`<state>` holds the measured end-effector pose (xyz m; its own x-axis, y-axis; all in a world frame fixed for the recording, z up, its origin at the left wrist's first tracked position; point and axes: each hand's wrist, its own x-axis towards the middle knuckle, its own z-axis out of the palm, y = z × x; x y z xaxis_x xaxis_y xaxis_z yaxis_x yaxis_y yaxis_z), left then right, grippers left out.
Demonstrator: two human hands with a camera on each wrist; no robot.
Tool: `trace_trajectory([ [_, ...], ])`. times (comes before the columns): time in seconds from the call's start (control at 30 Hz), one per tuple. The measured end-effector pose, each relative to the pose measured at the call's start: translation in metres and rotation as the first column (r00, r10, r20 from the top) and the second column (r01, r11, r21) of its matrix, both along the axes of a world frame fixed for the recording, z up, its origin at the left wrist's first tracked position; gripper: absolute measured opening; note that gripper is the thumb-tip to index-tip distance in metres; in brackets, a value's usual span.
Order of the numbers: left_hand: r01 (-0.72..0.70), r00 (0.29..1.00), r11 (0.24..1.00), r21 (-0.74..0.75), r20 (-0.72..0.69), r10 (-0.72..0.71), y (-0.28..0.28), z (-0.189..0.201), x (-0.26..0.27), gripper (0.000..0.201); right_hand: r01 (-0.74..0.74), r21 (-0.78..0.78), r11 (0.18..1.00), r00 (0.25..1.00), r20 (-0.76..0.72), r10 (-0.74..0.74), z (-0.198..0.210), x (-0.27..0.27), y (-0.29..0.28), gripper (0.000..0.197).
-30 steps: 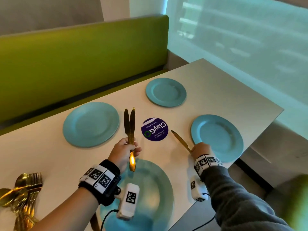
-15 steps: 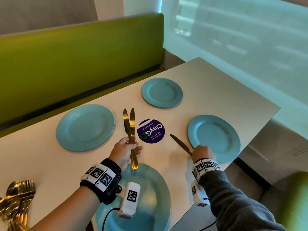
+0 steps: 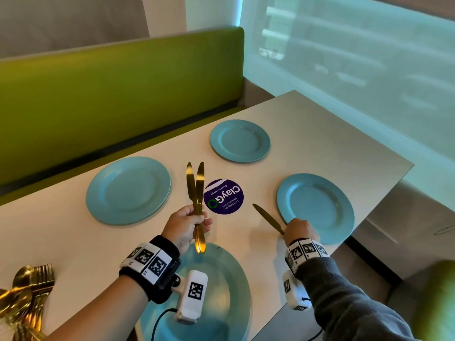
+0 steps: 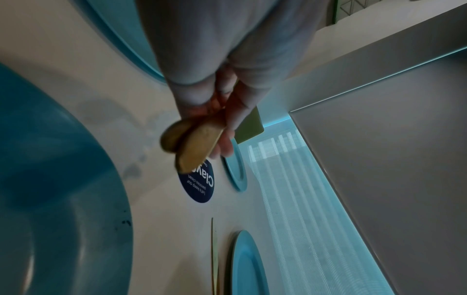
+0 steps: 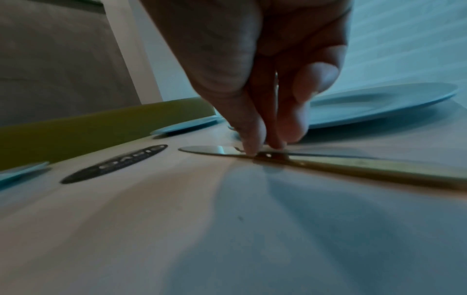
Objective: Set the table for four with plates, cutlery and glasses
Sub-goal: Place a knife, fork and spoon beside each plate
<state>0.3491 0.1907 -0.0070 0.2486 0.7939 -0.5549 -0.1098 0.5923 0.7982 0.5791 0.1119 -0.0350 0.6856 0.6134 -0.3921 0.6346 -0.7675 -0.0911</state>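
Observation:
Four blue plates lie on the white table (image 3: pixel 307 134): far left (image 3: pixel 128 190), far (image 3: pixel 240 141), right (image 3: pixel 315 207) and near (image 3: pixel 221 299). My left hand (image 3: pixel 187 225) grips two gold knives (image 3: pixel 195 190) by their handles, blades pointing up and away, above the near plate's far rim. In the left wrist view the two knife handle ends (image 4: pixel 194 143) stick out of the left hand (image 4: pixel 227 103). My right hand (image 3: pixel 299 230) pinches a third gold knife (image 3: pixel 268 219), which lies flat on the table just left of the right plate. The right wrist view shows fingertips (image 5: pixel 252 147) on that knife (image 5: pixel 328 163).
A pile of gold cutlery (image 3: pixel 27 296) lies at the table's near left. A round purple sticker (image 3: pixel 223 196) sits at the table's centre. A green bench back (image 3: pixel 110 94) runs along the far side. The table's right edge is close beyond the right plate.
My right hand has brought its knife down flat onto the table beside the right plate. The left hand with its two knives has stayed where it was.

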Motion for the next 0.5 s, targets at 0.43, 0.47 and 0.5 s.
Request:
trace_trajectory([
  [0.43, 0.083, 0.996, 0.996, 0.030, -0.029, -0.082, 0.013, 0.032, -0.003, 0.017, -0.847, 0.504, 0.169, 0.372, 0.336, 0.865, 0.052, -0.091, 0.077, 0.021],
  [0.47, 0.095, 0.995, 0.995, 0.031, -0.032, -0.094, 0.017, 0.034, -0.006, 0.014, -0.848, 0.514, 0.127, 0.347, 0.358, 0.867, 0.053, -0.092, 0.082, 0.019],
  [0.5, 0.110, 0.994, 0.993, 0.035, -0.033, -0.109, 0.020, 0.037, -0.009, 0.014, -0.853, 0.511, 0.102, 0.327, 0.373, 0.868, 0.055, -0.093, 0.087, 0.018],
])
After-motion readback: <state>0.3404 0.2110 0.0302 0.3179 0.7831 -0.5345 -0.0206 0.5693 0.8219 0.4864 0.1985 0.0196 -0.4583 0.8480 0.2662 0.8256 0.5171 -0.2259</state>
